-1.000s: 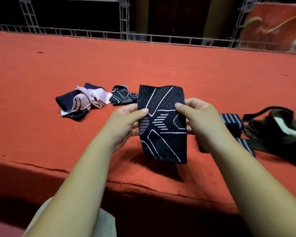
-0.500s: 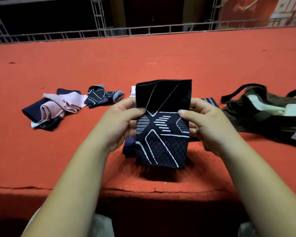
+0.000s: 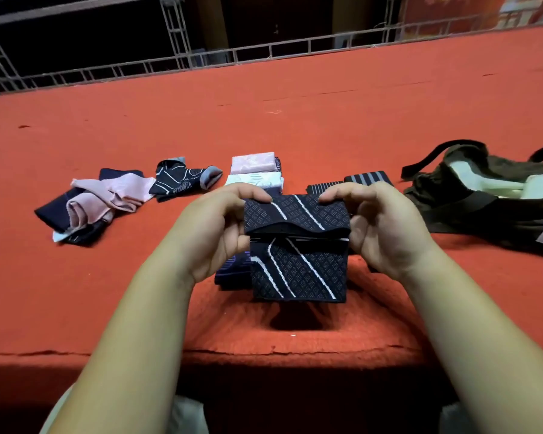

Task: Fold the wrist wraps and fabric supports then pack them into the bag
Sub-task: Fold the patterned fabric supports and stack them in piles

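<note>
Doubled over since a moment ago, the black diamond-knit support (image 3: 298, 270) now drapes its top half forward. The red felt desk (image 3: 295, 120) carries a slumped olive cloth bag (image 3: 470, 211) at right. The white-striped support hangs above the near edge, its fold pinched at both ends by the left hand (image 3: 215, 233) and right hand (image 3: 386, 233).

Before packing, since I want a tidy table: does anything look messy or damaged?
A tangled heap of pink and navy supports lies unfolded at the left, apart from the folded stack. The red table cover is cracked along its front edge. Nothing else stands out.
</note>
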`<action>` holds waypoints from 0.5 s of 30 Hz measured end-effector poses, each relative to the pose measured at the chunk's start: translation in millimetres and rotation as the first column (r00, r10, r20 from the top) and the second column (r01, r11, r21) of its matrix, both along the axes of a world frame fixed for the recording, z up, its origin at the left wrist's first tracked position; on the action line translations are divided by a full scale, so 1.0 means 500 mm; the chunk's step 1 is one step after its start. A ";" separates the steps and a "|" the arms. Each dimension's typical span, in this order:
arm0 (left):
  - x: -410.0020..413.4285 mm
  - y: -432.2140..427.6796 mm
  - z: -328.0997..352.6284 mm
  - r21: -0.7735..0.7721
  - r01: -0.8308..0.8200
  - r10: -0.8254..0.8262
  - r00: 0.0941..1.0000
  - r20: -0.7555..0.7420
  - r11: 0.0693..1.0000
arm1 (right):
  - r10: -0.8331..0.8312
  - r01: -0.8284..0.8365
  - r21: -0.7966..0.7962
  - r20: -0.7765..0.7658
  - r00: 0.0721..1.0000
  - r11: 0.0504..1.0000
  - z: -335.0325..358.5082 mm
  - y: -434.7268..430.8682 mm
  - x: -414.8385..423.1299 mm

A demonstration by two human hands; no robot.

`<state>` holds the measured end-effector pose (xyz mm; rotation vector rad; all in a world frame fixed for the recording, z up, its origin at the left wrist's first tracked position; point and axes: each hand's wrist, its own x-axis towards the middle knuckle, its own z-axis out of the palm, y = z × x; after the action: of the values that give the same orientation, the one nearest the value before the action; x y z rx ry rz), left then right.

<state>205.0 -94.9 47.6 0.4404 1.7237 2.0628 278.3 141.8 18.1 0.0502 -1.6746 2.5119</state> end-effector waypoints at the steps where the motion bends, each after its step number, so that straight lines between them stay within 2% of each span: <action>1: 0.003 0.002 -0.001 0.004 0.009 -0.009 1.000 0.007 1.000 | -0.005 0.005 0.038 0.006 1.000 0.999 -0.003 0.002 -0.001; 3: 0.010 0.004 -0.004 -0.040 0.016 -0.017 1.000 -0.025 0.999 | -0.009 0.008 0.153 0.009 1.000 0.988 -0.009 0.001 -0.007; 5: 0.010 0.005 -0.015 -0.115 -0.018 0.002 0.991 -0.134 0.993 | 0.007 -0.008 0.244 0.005 1.000 0.970 -0.020 0.000 -0.014; 8: -0.004 0.002 -0.039 -0.185 -0.080 0.033 0.969 -0.244 0.980 | 0.004 -0.007 0.244 0.012 1.000 0.970 -0.033 -0.008 -0.019; 12: -0.013 -0.003 -0.050 -0.137 -0.101 0.064 0.965 -0.254 0.985 | 0.009 -0.003 0.235 -0.025 1.000 0.972 -0.046 -0.019 -0.028; 15: -0.015 -0.009 -0.049 -0.133 -0.095 0.054 0.958 -0.282 0.986 | -0.002 0.022 0.287 -0.072 0.997 0.958 -0.048 -0.020 -0.031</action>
<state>197.7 -99.4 23.3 0.6533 2.0671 1.9834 262.8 131.9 -5.9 0.1537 -1.9883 2.2088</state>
